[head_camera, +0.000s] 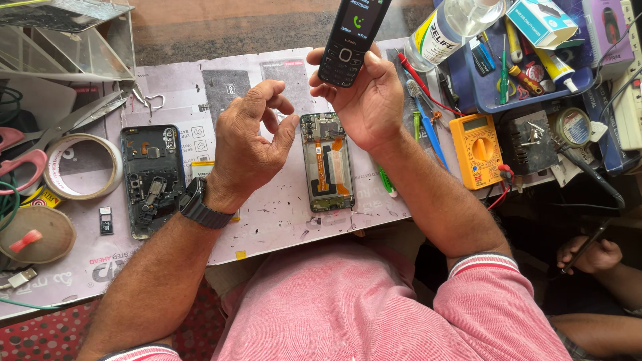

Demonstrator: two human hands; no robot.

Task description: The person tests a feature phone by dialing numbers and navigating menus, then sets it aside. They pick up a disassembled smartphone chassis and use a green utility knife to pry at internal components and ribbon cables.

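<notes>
At the far left of the counter [281, 220] lay a roll of clear tape [81, 167] and scissors [60, 134]; just right of them a dark phone back shell [152, 180] rested flat, its long axis running away from the person. The left hand [251, 144] hovered above the mat with nothing in it — fingers curled loosely toward the thumb, a watch [200, 206] on the wrist. Beside it the opened smartphone frame [326, 162] lay face down, orange flex cable showing, long axis also running near to far; it looked thin, stiff and fragile, best lifted by its long edges rather than the exposed boards. The right hand [364, 93] was wrapped around a small black keypad phone [351, 37], gripping its lower end from behind and the sides; the phone stood tilted, keypad near the palm, screen end pointing up and away — light, rigid, its smooth plastic probably a little slippery. Farther right sat a yellow multimeter [476, 150] and a blue tray [481, 90] of tools; another person's hand [588, 254] held a dark tool at the lower right.
</notes>
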